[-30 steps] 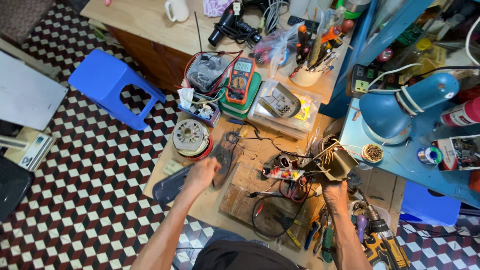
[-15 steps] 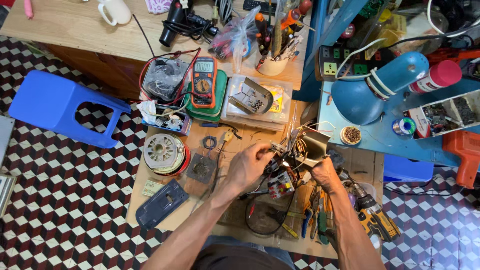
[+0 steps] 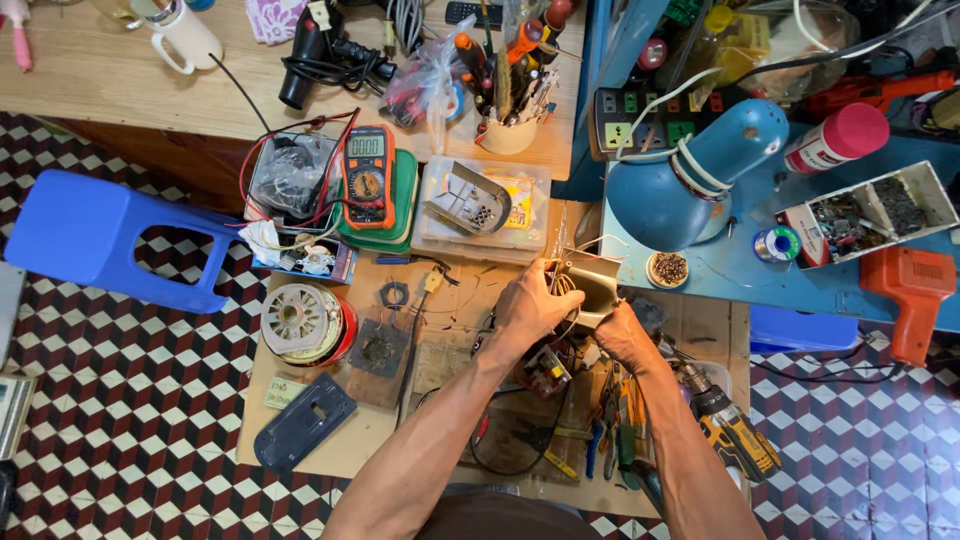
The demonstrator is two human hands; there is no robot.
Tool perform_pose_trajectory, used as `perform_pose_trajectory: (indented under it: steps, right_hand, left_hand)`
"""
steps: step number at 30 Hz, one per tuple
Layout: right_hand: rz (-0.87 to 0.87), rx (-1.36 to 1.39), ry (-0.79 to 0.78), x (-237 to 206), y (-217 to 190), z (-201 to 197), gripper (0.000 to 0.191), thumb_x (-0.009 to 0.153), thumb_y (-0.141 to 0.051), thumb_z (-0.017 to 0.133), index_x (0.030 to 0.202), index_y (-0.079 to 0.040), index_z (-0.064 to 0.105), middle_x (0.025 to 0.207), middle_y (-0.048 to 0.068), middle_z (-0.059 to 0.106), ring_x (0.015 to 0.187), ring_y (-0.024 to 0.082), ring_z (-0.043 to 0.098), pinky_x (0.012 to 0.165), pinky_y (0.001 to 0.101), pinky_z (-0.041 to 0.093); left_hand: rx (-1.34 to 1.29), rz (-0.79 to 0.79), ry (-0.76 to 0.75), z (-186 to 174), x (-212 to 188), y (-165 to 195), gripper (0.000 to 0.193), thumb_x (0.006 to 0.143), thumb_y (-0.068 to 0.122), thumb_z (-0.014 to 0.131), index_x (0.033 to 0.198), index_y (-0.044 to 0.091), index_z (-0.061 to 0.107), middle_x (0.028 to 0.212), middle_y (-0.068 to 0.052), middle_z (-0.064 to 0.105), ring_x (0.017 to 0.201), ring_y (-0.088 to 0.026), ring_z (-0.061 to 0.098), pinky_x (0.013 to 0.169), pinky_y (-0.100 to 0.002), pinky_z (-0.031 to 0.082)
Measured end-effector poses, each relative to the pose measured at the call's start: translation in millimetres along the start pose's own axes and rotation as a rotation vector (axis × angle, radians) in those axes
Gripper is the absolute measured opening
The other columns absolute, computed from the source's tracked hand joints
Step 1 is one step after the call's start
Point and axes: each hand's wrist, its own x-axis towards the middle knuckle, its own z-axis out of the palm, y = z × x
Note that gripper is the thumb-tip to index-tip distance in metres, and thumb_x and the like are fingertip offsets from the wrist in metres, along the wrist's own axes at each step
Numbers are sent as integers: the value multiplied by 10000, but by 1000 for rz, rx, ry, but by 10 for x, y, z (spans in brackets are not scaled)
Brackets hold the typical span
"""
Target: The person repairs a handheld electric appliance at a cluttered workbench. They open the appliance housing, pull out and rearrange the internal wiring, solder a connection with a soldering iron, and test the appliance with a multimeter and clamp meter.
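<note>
A low wooden worktop [image 3: 300, 450] stood on a red, white and black checkered floor [image 3: 120, 400], crowded with tools and parts, with a blue plastic stool [image 3: 95, 235] off its left end and a longer wooden table [image 3: 120, 90] along the top of the view. To the right, a blue bench [image 3: 800, 285] carried a blue desk lamp [image 3: 690, 175], a pink-capped spray can [image 3: 835, 138] and an orange power tool [image 3: 912, 295]. On the worktop lay a round motor winding [image 3: 298, 322], a dark flat cover plate [image 3: 303, 420], an orange multimeter [image 3: 366, 176] resting on a green case, and a clear plastic box [image 3: 480, 205] of small parts; a yellow and black cordless drill [image 3: 735, 440] lay near the right edge. At the centre, both hands closed around a small metal housing [image 3: 590, 285] trailing thin wires, held just above the worktop's upper middle, close to the lamp's shade. The left hand [image 3: 535, 305] curled over the housing's left side, fingers wrapped at its upper edge; the right hand [image 3: 622, 335] gripped it from below and behind, its fingers largely hidden by the piece. A small circuit board [image 3: 545, 372] sat just beneath the left wrist, and pliers [image 3: 615, 420] lay beside the right forearm.
</note>
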Motion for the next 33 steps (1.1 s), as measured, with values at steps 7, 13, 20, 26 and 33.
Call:
perform_pose_trajectory:
  steps: [7,13,20,26,33]
  right_hand:
    - [132,300,125,-232,-457,120,498,896,-120,664,1372,-48,538,1241,135,675,1107,167,639,927,309,512]
    - [249,717,339,-730,-828,272,620,976,-292,583,1500,10,447,1390,188,619,1220,231,648,1029,353,541]
    - [284,557,505,-712,-1008,423,644,926,-205,664,1504,-6,462,1296,151,666,1066,225,697,917,308,582]
    - [141,659,465,-672,-1028,425,514,937,-109,630,1440,-15,584,1237,101,709,1002,157,692,892,292,581]
    - [160,675,457,-631,-1128,409,476,940,-85,607,1415,-52,612,1215,81,715,971,146,693,870,287,584]
  left_hand:
    - [28,-88,79,88,-29,-113,397,830,340,616,1144,116,710,946,-229,743,885,-423,720,796,-497,569]
    - [-88,-102,140,164,-119,-235,362,898,317,583,1166,106,703,882,-228,743,809,-376,735,735,-469,572]
    - [-237,-44,16,-14,-221,-215,421,909,370,610,1206,92,721,909,-177,781,862,-288,763,783,-406,576]
    - [-204,-19,-8,-132,-228,-138,593,865,350,658,1423,170,572,1049,-154,765,971,-281,738,863,-389,559]
    - [-121,228,140,-256,-149,-4,606,837,295,746,1403,147,589,1216,-164,704,1092,-295,688,925,-395,549]
